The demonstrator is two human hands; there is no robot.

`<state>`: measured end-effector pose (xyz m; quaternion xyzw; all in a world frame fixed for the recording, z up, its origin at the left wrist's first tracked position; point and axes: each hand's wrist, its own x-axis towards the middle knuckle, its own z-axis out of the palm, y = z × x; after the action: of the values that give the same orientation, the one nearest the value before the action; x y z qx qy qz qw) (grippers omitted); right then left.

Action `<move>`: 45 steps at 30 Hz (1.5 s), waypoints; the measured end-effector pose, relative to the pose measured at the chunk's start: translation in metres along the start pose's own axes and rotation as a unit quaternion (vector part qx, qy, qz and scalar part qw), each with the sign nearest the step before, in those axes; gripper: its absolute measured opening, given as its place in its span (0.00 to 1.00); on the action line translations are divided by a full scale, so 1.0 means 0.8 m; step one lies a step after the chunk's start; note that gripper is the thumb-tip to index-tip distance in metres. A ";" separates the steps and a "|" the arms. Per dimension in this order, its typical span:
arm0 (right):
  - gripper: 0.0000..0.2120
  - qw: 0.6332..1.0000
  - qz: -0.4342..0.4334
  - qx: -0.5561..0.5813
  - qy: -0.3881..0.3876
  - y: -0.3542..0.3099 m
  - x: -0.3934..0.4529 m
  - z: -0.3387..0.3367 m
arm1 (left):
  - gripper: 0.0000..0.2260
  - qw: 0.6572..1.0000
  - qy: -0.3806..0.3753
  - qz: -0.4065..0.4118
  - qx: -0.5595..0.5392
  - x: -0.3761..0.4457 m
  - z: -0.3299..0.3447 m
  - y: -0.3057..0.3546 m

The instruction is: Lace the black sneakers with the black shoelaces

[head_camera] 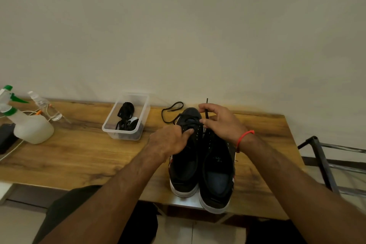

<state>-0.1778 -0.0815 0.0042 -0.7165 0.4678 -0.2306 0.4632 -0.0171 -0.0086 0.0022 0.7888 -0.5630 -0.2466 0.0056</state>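
Observation:
Two black sneakers with white soles stand side by side on the wooden table, heels toward me: the left sneaker (185, 166) and the right sneaker (216, 168). My left hand (170, 140) grips the left sneaker's upper near its eyelets, thumb pressing on them. My right hand (219, 121) pinches one end of a black shoelace (172, 110); the tip sticks up above my fingers. The lace's other end loops loosely on the table beyond the toe.
A clear plastic tub (126, 118) with more black laces sits left of the shoes. A spray bottle (27, 123), a small clear bottle (39, 101) and a cable are at the far left. A metal frame (324, 162) stands right of the table.

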 end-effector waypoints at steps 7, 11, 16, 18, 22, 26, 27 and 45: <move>0.25 0.996 0.043 0.054 0.052 -0.003 0.007 -0.003 | 0.45 0.991 -0.090 0.010 -0.102 -0.011 0.010 0.007; 0.22 0.994 0.057 0.062 0.066 0.001 0.011 -0.011 | 0.63 0.995 -0.087 -0.003 -0.056 -0.012 0.048 0.019; 0.21 0.992 0.042 0.086 0.086 0.003 0.014 -0.020 | 0.55 0.999 -0.007 -0.005 -0.048 -0.017 0.070 0.067; 0.21 0.991 0.035 0.094 0.094 0.003 0.015 -0.025 | 0.52 0.999 -0.004 0.009 -0.046 -0.016 0.076 0.085; 0.25 0.987 0.036 0.119 0.101 0.003 0.013 -0.035 | 0.39 0.999 -0.002 0.049 -0.017 -0.013 0.079 0.103; 0.24 0.975 0.025 0.179 0.128 0.001 0.009 -0.047 | 0.35 0.998 -0.014 0.065 0.012 -0.036 0.076 0.093; 0.22 0.971 0.016 0.197 0.133 0.000 0.009 -0.049 | 0.35 0.997 -0.012 0.069 0.010 -0.043 0.075 0.086; 0.06 0.970 -0.086 0.212 0.085 -0.040 -0.012 -0.026 | 0.31 0.836 0.079 0.132 -0.526 -0.032 -0.006 0.045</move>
<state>-0.1833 -0.0780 0.0429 -0.6170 0.3825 -0.4236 0.5418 -0.0533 0.0002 0.0264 0.6017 -0.4453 -0.4394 0.4966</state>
